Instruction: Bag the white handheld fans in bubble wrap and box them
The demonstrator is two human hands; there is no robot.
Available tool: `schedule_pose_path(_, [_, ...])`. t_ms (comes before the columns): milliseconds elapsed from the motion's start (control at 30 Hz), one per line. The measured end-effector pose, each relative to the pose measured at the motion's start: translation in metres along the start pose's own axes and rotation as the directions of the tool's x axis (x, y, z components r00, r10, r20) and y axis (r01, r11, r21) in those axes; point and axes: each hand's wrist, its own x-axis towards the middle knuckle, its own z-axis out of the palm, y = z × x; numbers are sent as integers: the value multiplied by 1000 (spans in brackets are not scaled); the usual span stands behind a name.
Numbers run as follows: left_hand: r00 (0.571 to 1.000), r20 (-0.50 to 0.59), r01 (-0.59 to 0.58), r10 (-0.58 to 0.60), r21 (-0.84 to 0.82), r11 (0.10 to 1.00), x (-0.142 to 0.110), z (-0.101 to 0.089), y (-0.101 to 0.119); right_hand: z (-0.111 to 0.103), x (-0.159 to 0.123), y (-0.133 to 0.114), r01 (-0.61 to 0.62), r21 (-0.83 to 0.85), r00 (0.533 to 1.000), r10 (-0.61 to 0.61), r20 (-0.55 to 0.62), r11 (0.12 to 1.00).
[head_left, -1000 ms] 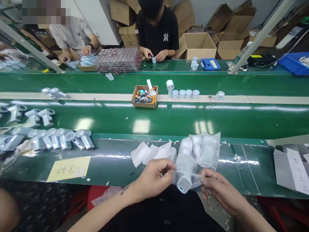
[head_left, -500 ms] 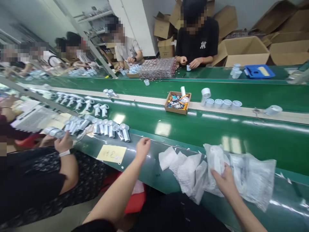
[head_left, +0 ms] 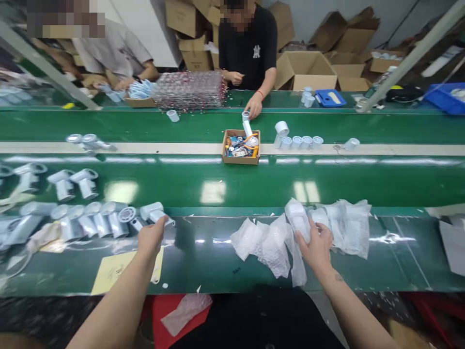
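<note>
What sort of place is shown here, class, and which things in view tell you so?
Most likely a factory assembly and packing line. A long green conveyor belt runs between seated workers, rows of identical silver devices lie along it, clear plastic bags sit by the right hand, and cardboard boxes are stacked behind.

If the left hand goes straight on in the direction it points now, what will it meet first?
The left hand points up and slightly right, and its fingertips are already at the nearest grey device, last in the row. So it would probably meet that device first, then the green belt beyond.
</note>
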Motion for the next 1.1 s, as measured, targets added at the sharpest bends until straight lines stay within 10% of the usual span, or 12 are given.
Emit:
schedule_pose_path(67, [989,140,69,-44,-180,981,-39,20,2,-10,-16,-21,-208,377,974,155,166,902])
schedule_pose_path(133, [917,398,107,32,-322,941,-94,47,8,-13,-31,-43,-537,620,824,200,530,572])
schedule_pose_path(233, [533,809,157,247,-382,911,-181,97,21,-13,-37,-63,-782,601,612,25,790,163])
schedule_pose_path(300, [256,909,69,330,-358,931,-222,130,27,-20,-29,-58,-752,653,659,63,750,87])
schedule_pose_path(367, [155,913,-243,378,-336,910,-246,160,26,-39,-14,-37,-652,753,752,199,629,85])
schedule_pose_path(467, [142,886,-819,441,-146,555,-260,194,15,-82,2,8,-560,815,809,311,499,148])
schedule_pose_path(533, [120,891,-935,438,-47,352,-265,209,8,-109,3,36,-598,777,793,284,539,197])
schedule_pose_path(667, [142,893,-959,427,17,283,-274,219,7,-137,-19,70,-753,614,644,72,762,236])
schedule_pose_path(833, [232,802,-960,551,97,263,-282,196,23,-122,-42,75,-879,443,405,-213,889,175])
schedule_pose_path(933, [182,671,-925,719,-132,357,-288,174,34,-102,-34,63,-919,360,289,-346,893,159])
schedule_pose_path(1000, [276,589,-788,760,-314,530,-294,165,42,-93,-23,55,-921,347,267,-362,893,178])
schedule_pose_path(1100, [671,475,-363,569,-459,811,-299,164,50,-92,-9,48,-899,365,290,-298,910,241])
